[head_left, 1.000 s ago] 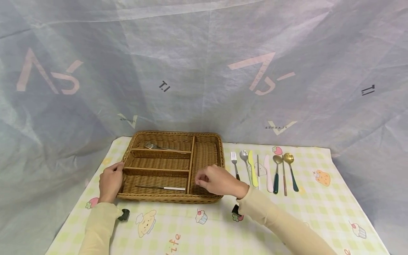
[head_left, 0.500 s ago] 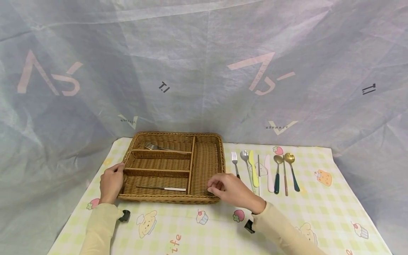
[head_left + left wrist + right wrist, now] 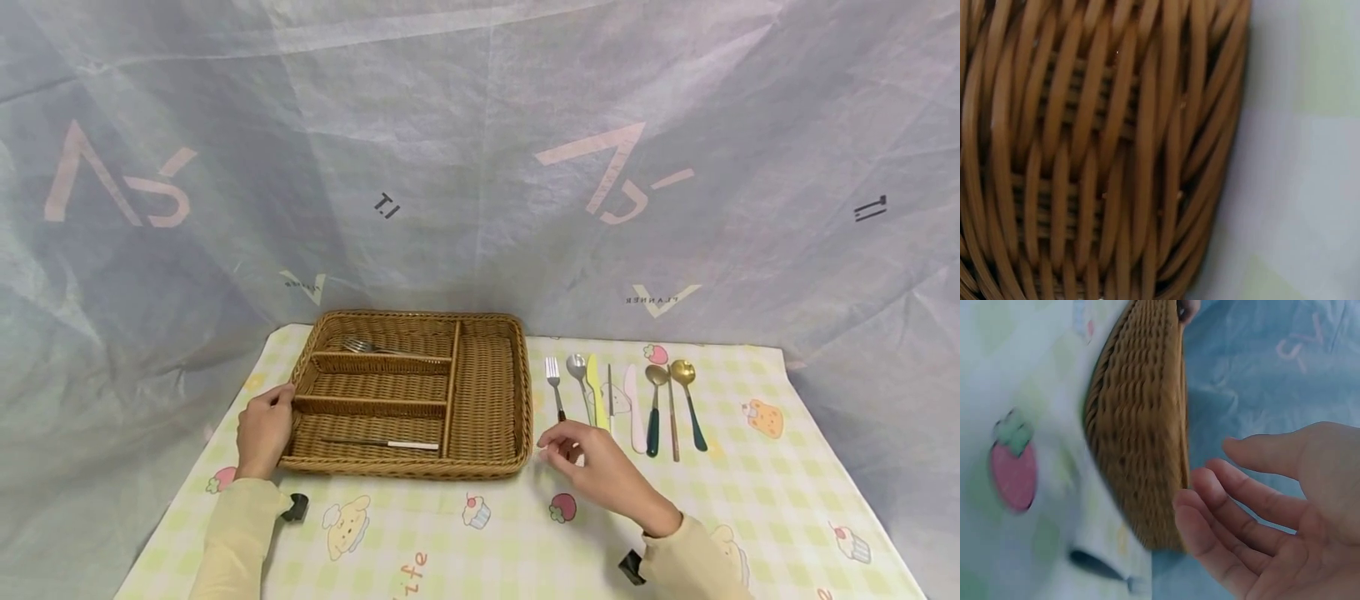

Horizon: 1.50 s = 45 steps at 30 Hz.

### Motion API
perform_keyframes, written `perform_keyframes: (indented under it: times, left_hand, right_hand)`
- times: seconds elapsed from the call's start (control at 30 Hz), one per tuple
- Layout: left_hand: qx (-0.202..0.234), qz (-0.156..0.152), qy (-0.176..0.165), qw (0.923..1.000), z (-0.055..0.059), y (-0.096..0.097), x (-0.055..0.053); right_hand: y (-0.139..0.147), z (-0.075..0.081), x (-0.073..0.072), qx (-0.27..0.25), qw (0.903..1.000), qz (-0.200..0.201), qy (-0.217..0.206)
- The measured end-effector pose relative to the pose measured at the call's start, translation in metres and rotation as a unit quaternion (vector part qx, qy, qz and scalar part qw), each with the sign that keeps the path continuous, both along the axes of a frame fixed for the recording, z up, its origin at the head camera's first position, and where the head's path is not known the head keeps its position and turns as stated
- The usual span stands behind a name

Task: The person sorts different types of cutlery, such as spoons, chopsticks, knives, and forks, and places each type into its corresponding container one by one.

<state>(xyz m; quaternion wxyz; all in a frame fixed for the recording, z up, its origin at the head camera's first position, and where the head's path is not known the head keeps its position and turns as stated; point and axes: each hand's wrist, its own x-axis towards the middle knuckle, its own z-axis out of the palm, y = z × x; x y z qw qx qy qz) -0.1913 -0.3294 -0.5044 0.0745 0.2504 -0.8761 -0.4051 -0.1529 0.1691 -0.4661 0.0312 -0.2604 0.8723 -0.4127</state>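
Observation:
A brown wicker tray (image 3: 405,471) with several compartments stands at centre left in the head view. My left hand (image 3: 262,429) grips its left rim; the left wrist view shows only the woven wall (image 3: 1079,144) and tablecloth. My right hand (image 3: 600,467) hovers just right of the tray's front right corner, fingers loosely bent and holding nothing, as the right wrist view confirms. A dark-handled fork (image 3: 553,379) lies just beyond its fingertips. Inside the tray, a fork (image 3: 360,344) lies in the back compartment and a thin white-ended utensil (image 3: 411,445) in the front left one.
Right of the tray a row of cutlery lies on the checked tablecloth (image 3: 450,558): a silver spoon (image 3: 577,367), a yellow knife (image 3: 595,383), a pink knife (image 3: 634,412), a green-handled spoon (image 3: 653,429) and a gold spoon (image 3: 684,373), with thin sticks between. A grey curtain (image 3: 450,167) hangs behind.
My right hand has moved right, from over the tray's right compartment to outside its corner, close to the dark-handled fork. The left hand keeps its grip on the rim.

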Motion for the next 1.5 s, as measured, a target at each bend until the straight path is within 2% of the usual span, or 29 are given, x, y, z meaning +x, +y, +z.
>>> perform_keyframes:
  times: [0.17, 0.3, 0.63, 0.77, 0.87, 1.03, 1.27, 1.5]
  left_hand:
    - [-0.007, -0.004, 0.002, 1.0, 0.001, -0.001, -0.003]
    - [-0.013, -0.005, 0.001, 0.9999, 0.0, -0.001, -0.006]
    - [-0.015, -0.002, -0.004, 0.9999, -0.003, 0.0, -0.006]
    - [-0.015, -0.004, -0.004, 0.9999, -0.003, 0.0, -0.006]
    - [-0.017, -0.003, -0.006, 0.9998, -0.002, -0.001, -0.005]
    - [-0.02, -0.002, -0.004, 0.9998, -0.002, -0.002, -0.004]
    - [-0.018, -0.005, -0.003, 0.9998, -0.002, -0.002, -0.002]
    - [-0.022, 0.001, -0.005, 0.9997, -0.002, -0.001, -0.002]
  right_hand:
    - [0.016, -0.006, 0.003, -0.008, 0.9979, -0.058, 0.027]
    - [0.031, -0.01, 0.007, -0.013, 0.994, -0.104, 0.031]
    - [0.087, -0.026, 0.017, 0.019, 0.9821, -0.177, 0.062]
    - [0.11, -0.033, 0.023, 0.044, 0.9747, -0.211, 0.058]
    - [0.125, -0.036, 0.026, 0.071, 0.9695, -0.232, 0.035]
    - [0.147, -0.037, 0.026, 0.108, 0.9612, -0.254, 0.005]
    - [0.177, -0.034, 0.015, 0.145, 0.9473, -0.285, -0.019]
    - [0.192, -0.039, -0.001, 0.162, 0.9492, -0.268, -0.031]
